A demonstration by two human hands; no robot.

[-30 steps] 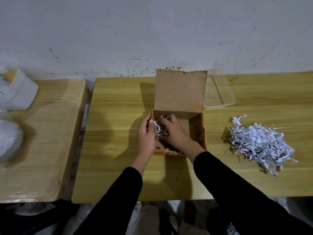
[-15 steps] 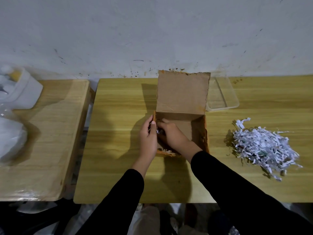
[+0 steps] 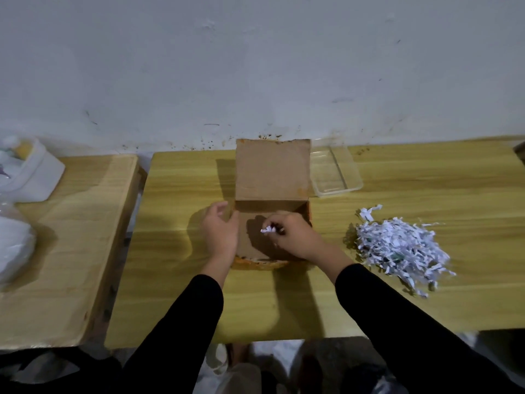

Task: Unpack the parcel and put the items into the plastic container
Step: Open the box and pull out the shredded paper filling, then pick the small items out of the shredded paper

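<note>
An open cardboard box [image 3: 272,223] sits near the middle of the wooden surface [image 3: 397,294], its lid [image 3: 272,169] standing upright at the far side against the wall [image 3: 255,66]. The right hand [image 3: 298,240] is over the box's right half, fingers curled together, thumb and fingertips pinching a small tuft of white shredded paper [image 3: 267,229] that sticks out to the left of the fingers, above the box floor. The left hand [image 3: 220,231] rests at the box's left wall, fingers loosely curved and slightly apart, thumb toward the inside edge; it holds nothing that can be made out. Both forearms wear black sleeves [image 3: 181,322] reaching in from the near edge.

The box's inside looks mostly bare brown card where it shows between the hands; whether any item lies under the right hand cannot be told. The box's near edge is orange and ragged.

A clear plastic container [image 3: 338,177] lies on the surface just right of the raised lid, at the far side, partly hidden behind it. A loose pile of shredded paper [image 3: 397,248] lies on the surface well to the right of the box, nearer than the container and apart from the right hand.

To the left, a second wooden surface [image 3: 65,251] carries white bags [image 3: 17,243] at its left edge.
</note>
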